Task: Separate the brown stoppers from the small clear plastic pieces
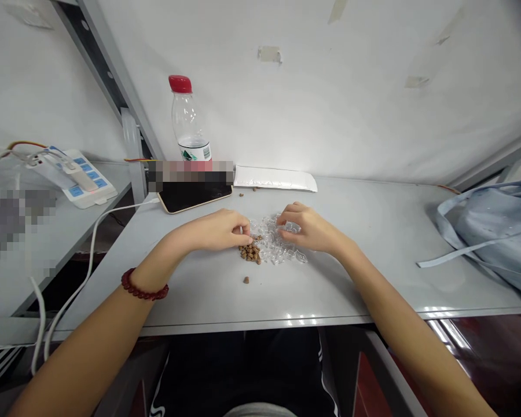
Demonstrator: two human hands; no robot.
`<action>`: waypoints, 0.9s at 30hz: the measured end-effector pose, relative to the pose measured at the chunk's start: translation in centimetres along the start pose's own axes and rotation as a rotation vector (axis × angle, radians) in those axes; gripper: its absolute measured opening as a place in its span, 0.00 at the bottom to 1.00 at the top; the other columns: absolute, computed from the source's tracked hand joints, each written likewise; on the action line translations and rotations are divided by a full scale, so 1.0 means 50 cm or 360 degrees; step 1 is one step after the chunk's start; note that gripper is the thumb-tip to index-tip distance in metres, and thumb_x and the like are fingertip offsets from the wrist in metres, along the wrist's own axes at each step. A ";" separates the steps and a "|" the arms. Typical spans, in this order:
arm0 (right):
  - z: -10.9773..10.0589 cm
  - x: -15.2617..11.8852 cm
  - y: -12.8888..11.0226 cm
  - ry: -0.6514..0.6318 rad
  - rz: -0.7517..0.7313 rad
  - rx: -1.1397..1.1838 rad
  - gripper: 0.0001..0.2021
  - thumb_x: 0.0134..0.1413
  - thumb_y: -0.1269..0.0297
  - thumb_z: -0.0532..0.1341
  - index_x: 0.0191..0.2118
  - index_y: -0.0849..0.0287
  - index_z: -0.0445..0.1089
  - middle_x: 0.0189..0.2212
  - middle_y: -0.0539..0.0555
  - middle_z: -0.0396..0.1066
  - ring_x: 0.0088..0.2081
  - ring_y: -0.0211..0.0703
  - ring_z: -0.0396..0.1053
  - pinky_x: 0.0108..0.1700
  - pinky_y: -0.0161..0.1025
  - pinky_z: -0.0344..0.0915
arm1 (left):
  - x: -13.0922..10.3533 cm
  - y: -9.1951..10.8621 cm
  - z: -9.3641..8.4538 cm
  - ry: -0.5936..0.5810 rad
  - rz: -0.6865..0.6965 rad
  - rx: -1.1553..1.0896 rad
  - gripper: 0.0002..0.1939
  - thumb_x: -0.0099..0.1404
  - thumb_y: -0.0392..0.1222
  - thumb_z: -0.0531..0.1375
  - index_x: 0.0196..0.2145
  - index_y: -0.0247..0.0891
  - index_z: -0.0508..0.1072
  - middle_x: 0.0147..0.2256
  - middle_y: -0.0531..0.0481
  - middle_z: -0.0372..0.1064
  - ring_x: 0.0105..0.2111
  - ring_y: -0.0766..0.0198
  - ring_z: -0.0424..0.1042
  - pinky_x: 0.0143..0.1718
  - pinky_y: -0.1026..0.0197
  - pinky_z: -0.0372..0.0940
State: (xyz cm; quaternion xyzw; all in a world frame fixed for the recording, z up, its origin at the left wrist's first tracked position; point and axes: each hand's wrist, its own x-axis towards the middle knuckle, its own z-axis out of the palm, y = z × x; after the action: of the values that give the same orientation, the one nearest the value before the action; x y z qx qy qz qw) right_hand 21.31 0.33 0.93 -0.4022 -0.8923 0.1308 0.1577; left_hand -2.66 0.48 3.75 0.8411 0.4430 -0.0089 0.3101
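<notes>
A small pile of brown pellets (250,253) lies on the grey table, against the left side of a spread of transparent plastic pieces (274,248). My left hand (226,229) is at the pile's upper left edge, thumb and fingertips drawn together in a pinch. Whatever sits between those fingertips, if anything, is too small to make out. Over the right part of the transparent pieces is my right hand (307,227), its fingers curved and a gap showing between thumb and index finger. One loose pellet (246,280) lies nearer the table's front edge.
Behind the hands are a phone (195,196) on a white cable, a red-capped bottle (186,119) and a white padded strip (275,178). A power strip (84,176) stands at left. A light blue fabric bag (495,231) rests at right.
</notes>
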 end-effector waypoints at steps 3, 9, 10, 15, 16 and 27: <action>-0.012 -0.001 0.005 0.0033 0.0043 0.0060 0.09 0.56 0.65 0.56 0.36 0.61 0.73 0.33 0.57 0.68 0.39 0.46 0.64 0.36 0.40 0.61 | 0.002 -0.002 0.000 0.0012 -0.0003 0.0035 0.13 0.60 0.47 0.53 0.29 0.38 0.73 0.25 0.53 0.66 0.24 0.67 0.60 0.23 0.64 0.53; -0.041 -0.014 0.056 0.0285 0.0299 0.0036 0.09 0.54 0.68 0.55 0.31 0.60 0.73 0.32 0.56 0.70 0.34 0.42 0.66 0.33 0.39 0.62 | 0.000 -0.004 -0.003 0.0112 0.0012 0.0051 0.14 0.60 0.46 0.52 0.27 0.36 0.72 0.22 0.52 0.63 0.22 0.67 0.59 0.22 0.63 0.49; -0.044 -0.017 0.065 0.0295 0.0352 0.0028 0.09 0.54 0.68 0.55 0.31 0.60 0.73 0.32 0.55 0.70 0.33 0.42 0.66 0.33 0.40 0.62 | -0.001 -0.005 -0.003 0.0120 0.0009 0.0039 0.14 0.60 0.46 0.52 0.26 0.36 0.72 0.22 0.52 0.63 0.22 0.67 0.58 0.22 0.63 0.49; -0.052 -0.029 0.092 0.0166 0.0475 0.0036 0.08 0.53 0.65 0.56 0.33 0.58 0.73 0.35 0.55 0.71 0.32 0.42 0.68 0.33 0.41 0.64 | 0.000 -0.005 0.000 0.0154 0.0032 0.0023 0.15 0.61 0.46 0.51 0.22 0.36 0.68 0.21 0.51 0.64 0.21 0.67 0.59 0.22 0.64 0.49; -0.051 -0.030 0.094 0.0116 0.0489 0.0049 0.08 0.53 0.64 0.57 0.34 0.58 0.73 0.35 0.55 0.71 0.32 0.42 0.68 0.33 0.41 0.64 | 0.000 -0.004 0.000 0.0159 0.0027 0.0030 0.15 0.61 0.46 0.51 0.22 0.36 0.68 0.21 0.51 0.64 0.21 0.67 0.59 0.22 0.64 0.49; -0.039 -0.021 0.085 -0.0032 0.0644 0.0035 0.05 0.47 0.70 0.58 0.30 0.59 0.72 0.32 0.55 0.70 0.29 0.40 0.68 0.27 0.37 0.63 | 0.001 -0.005 0.005 0.0180 0.0032 0.0007 0.15 0.62 0.45 0.50 0.23 0.36 0.68 0.22 0.51 0.66 0.21 0.67 0.61 0.22 0.63 0.51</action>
State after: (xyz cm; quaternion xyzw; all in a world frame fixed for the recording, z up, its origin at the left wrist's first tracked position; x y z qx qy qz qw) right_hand 25.64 2.47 1.00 -0.5703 -0.7934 0.1735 0.1235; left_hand -2.73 0.49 3.40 0.8454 0.4513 0.0409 0.2827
